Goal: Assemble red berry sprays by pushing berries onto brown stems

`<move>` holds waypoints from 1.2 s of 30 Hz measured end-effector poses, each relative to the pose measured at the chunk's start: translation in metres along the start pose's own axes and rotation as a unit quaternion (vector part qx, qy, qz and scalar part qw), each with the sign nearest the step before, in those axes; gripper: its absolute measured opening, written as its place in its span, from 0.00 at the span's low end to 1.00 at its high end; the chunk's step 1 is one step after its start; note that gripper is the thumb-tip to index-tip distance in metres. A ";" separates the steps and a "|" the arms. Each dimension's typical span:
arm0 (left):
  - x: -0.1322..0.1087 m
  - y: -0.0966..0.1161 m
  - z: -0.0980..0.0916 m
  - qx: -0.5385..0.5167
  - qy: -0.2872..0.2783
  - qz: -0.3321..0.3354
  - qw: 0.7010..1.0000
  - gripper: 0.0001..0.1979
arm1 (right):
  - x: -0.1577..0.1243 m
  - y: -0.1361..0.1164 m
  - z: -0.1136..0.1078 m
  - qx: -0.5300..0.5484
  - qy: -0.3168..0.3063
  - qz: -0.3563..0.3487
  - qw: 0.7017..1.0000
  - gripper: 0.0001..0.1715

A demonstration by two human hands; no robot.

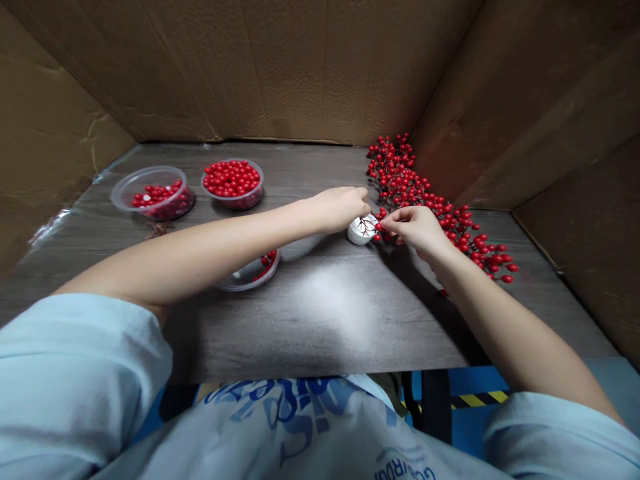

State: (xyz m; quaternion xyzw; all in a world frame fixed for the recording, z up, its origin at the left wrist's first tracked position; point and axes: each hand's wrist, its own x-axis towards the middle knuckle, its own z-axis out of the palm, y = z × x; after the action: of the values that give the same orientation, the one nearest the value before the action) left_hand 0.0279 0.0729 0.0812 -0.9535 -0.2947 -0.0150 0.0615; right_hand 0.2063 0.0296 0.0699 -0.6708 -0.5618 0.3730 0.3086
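Over the right middle of the table, my left hand [345, 208] is curled closed beside a small white round tub [360, 235]. What its fingers hold is hidden. A thin dark-brown branching twig [367, 225] crosses the top of the tub, with a few red berries at its right end. Thumb and forefinger of my right hand [414, 228] are pinched together at those berries, just right of the tub. Behind and beside my right hand lies a heap of artificial red berry branches [400, 180], stretching along the table's right side.
A clear plastic bowl full of red berries [233, 179] stands back left. Left of it is another clear bowl [163, 200], partly filled. A shallow clear dish [250, 283] with several berries sits partly behind my left forearm. Cardboard walls [300, 73] enclose the grey wood-grain table [310, 340].
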 end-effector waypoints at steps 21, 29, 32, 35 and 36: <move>-0.004 -0.002 -0.007 -0.076 0.051 -0.020 0.996 0.11 | 0.000 0.003 -0.005 0.008 0.002 -0.027 1.000 0.04; -0.011 -0.002 -0.005 -0.004 -0.043 0.002 0.999 0.14 | -0.003 -0.004 -0.002 -0.036 -0.024 -0.013 0.999 0.04; -0.010 -0.001 -0.005 0.001 -0.055 0.004 0.998 0.13 | -0.001 -0.005 -0.002 -0.044 -0.033 -0.015 0.998 0.05; -0.009 0.000 -0.008 -0.003 -0.053 0.006 0.999 0.13 | 0.000 -0.006 -0.002 -0.047 -0.028 -0.010 0.998 0.05; -0.009 0.000 -0.008 -0.004 -0.046 0.004 0.999 0.13 | -0.001 -0.007 -0.002 -0.042 -0.021 -0.010 0.999 0.05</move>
State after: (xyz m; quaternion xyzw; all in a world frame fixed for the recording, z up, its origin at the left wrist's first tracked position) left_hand 0.0199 0.0669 0.0891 -0.9546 -0.2933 0.0279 0.0437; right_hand 0.2045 0.0301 0.0766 -0.6696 -0.5899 0.3602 0.2719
